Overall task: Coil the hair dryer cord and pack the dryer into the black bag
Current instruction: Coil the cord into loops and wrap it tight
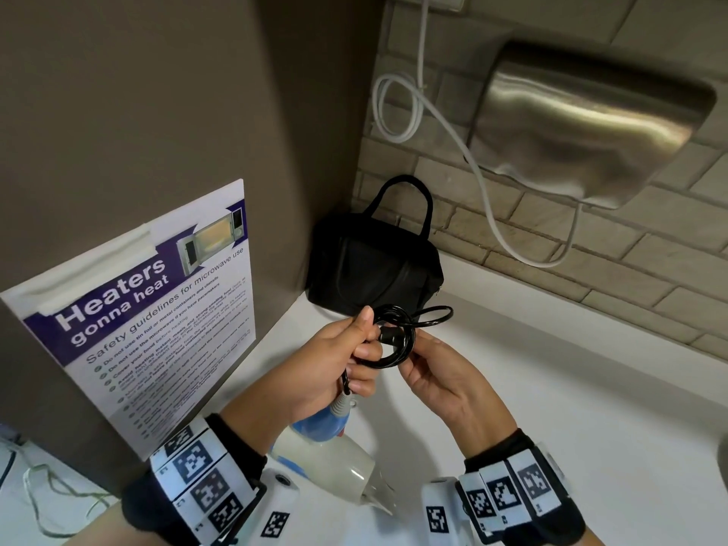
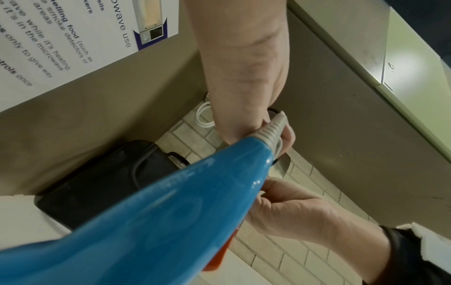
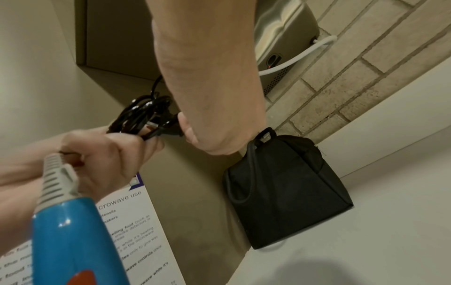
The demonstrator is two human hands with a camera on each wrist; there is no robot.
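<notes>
L hand is clenched round the glossy black round-section cord, pinning the stacked loops betw. thumb and fingers just above the ribbed grey strain-relief sleeve. R hand pinches the far side of the coil; fingertips curl onto the loops near the black plug, which sits inside the coil. One loop projects beyond the bundle toward the bag. The hair dryer with blue glossy plastic handle and cream barrel hangs below the L hand, nozzle down, over the white smooth countertop; whether it touches the surface cannot be told. The black soft fabric bag with two looped carry handles stands upright in the corner, just beyond the hands; appears zipped, but the zip state is not clear. Judgement: coiling approx. complete, packing not begun. Risks: slick, springy cord may unwind if either pinch relaxes, esp. the projecting loop; dryer wt. on the cord exit may kink it at the sleeve; opening the bag needs a free hand, so the coil may spill.
</notes>
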